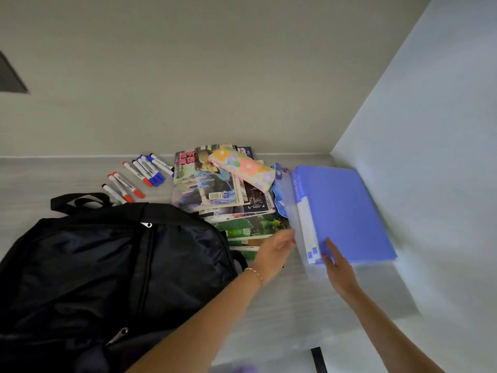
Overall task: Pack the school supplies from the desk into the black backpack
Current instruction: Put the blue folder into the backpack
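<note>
The black backpack (pixel 107 270) lies flat at the left of the desk, its zips shut. A blue folder (pixel 341 211) rests near the right wall, blurred by motion. My right hand (pixel 337 265) lies on the folder's near corner with fingers on its cover. My left hand (pixel 275 250) touches the folder's spine edge from the left, fingers curled. A stack of magazines and books (pixel 215 189) sits in the middle, with a floral pencil case (pixel 243 166) on top. Several red and blue markers (pixel 137 175) lie behind the backpack.
A blue patterned pouch (pixel 278 184) is wedged between the stack and the folder. Walls close off the desk at the back and the right. A dark strip (pixel 318 359) shows at the desk's near edge.
</note>
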